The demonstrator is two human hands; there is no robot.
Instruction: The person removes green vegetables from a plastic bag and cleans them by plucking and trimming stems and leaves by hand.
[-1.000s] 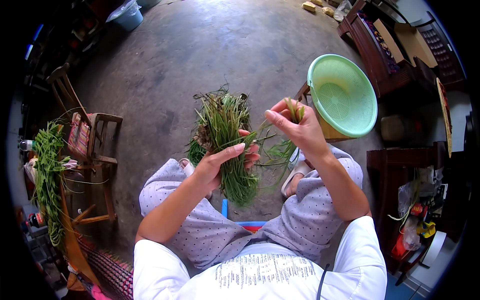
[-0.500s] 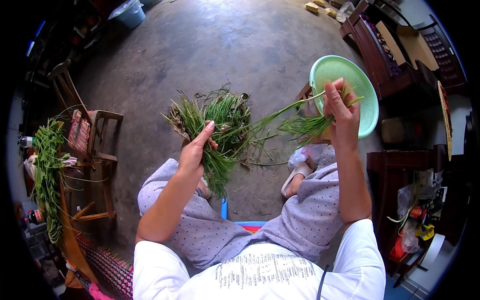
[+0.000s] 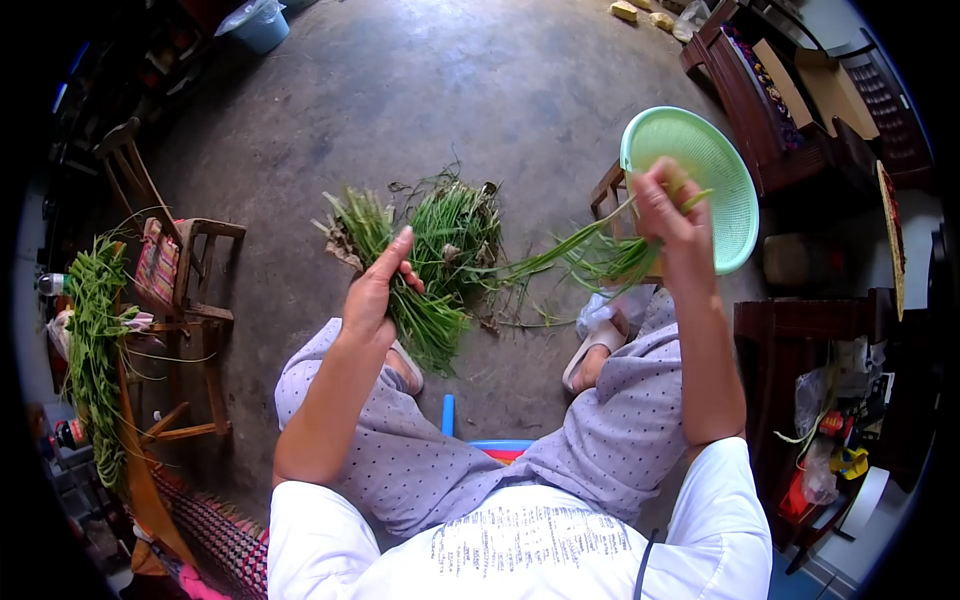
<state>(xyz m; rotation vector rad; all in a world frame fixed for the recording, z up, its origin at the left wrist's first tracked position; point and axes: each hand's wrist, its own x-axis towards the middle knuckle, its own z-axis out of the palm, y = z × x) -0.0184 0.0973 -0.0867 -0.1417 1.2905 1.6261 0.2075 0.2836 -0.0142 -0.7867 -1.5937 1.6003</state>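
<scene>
My left hand is closed around a thick bunch of thin, chive-like green stalks, thumb pointing up along it. Pale, ragged ends with brown dry leaves stick out beyond the fingers. My right hand, slightly blurred, is closed on a smaller bunch of long green stalks. Its loose ends trail left, close to the heap. On the floor just beyond my left hand lies a heap of similar greens with dry bits. Behind my right hand, a light green mesh basket rests on a wooden stool.
At the left stand a wooden chair and a surface draped with long greens. A blue bucket is at the far left. Dark wooden furniture lines the right. A clear plastic bag lies by my foot.
My left hand and its bunch have shifted slightly left and towards the heap. The right hand has moved a little left, its stalks now hanging lower and bunched closer together.
</scene>
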